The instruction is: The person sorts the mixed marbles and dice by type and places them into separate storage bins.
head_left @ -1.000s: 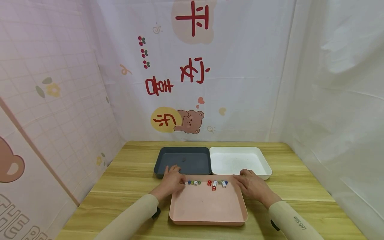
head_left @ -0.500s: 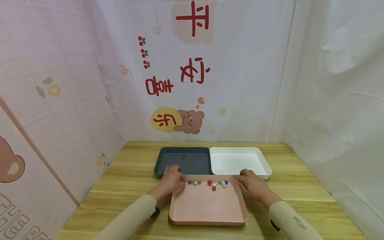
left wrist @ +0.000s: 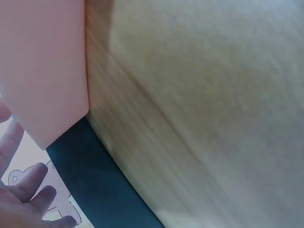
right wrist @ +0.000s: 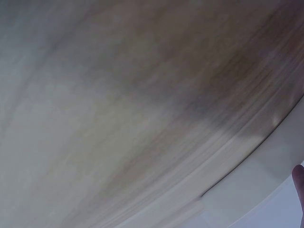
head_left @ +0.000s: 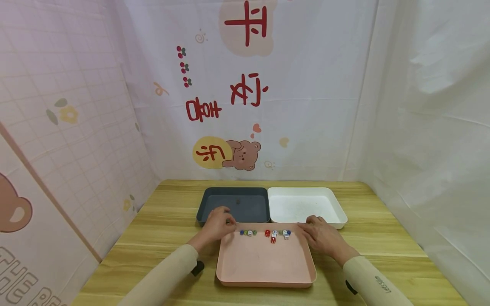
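My left hand [head_left: 217, 224] is over the back left corner of the pink tray [head_left: 264, 267]. Its thumb and index finger pinch a small pale thing [left wrist: 13, 117], mostly hidden, whose kind I cannot tell; the other fingers are spread apart. My right hand [head_left: 323, 236] holds the tray's back right corner, fingers at the rim. Along the tray's back wall lie a white die [head_left: 250, 233] between blue and green marbles [head_left: 242, 232], then red dice [head_left: 267, 233], white dice [head_left: 274, 233] and more marbles [head_left: 289, 232]. A small dark marble [head_left: 238, 202] is in the dark grey tray [head_left: 203, 206].
A white tray [head_left: 338, 208] stands right of the dark grey one, both directly behind the pink tray. All three are on a wooden table [head_left: 153, 221]. Printed white curtains [head_left: 306, 106] enclose the table at the back and sides.
My left hand has risen from inside the pink tray's left back corner toward its rim, thumb and index together. The marble in the dark grey tray has shifted slightly. The right hand stays put.
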A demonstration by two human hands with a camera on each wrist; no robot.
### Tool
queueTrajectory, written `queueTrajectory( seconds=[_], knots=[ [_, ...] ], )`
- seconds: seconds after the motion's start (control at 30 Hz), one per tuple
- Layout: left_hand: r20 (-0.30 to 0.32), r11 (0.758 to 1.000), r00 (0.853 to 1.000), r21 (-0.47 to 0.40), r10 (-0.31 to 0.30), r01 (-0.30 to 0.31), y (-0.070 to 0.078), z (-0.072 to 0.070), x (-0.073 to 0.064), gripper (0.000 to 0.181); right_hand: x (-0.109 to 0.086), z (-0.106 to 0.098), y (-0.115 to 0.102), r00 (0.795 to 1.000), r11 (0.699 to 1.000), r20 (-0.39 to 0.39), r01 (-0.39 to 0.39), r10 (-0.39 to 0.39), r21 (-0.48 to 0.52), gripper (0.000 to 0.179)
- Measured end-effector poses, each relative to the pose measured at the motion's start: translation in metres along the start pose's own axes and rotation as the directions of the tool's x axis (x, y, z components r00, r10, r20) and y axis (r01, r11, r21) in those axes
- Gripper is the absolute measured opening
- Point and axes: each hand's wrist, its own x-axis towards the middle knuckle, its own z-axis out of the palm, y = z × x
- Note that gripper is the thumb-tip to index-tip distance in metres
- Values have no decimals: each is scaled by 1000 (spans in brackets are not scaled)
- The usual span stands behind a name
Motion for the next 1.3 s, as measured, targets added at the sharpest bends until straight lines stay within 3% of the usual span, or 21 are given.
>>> queueTrajectory(
  seconds=[0.27, 0.43, 0.73, 1.0, 1.3],
  knots=[
    [-45, 1000, 999, 9, -18, 18, -7, -2, 8, 4, -1, 1, 2, 999, 1000, -37, 22, -22, -2, 30],
    [-64, 998, 996, -12, -64, 64, -10, -3, 15, 5, -1, 0, 1, 999, 1000, -40, 21, -21, 8, 29],
    [-67, 974, 979, -137, -191, 180, -11, -10, 21, 7, -1, -3, -2, 1000, 1000, 3, -5, 5, 9, 30],
    [-93, 968, 969, -128, -227, 215, -13, -10, 29, 9, -1, -1, -3, 999, 1000, 39, -20, 19, 20, 31],
    [-116, 949, 947, -141, -299, 283, -17, -11, 45, 12, -1, -3, -3, 999, 999, 35, -28, 26, 35, 30]
  ],
)
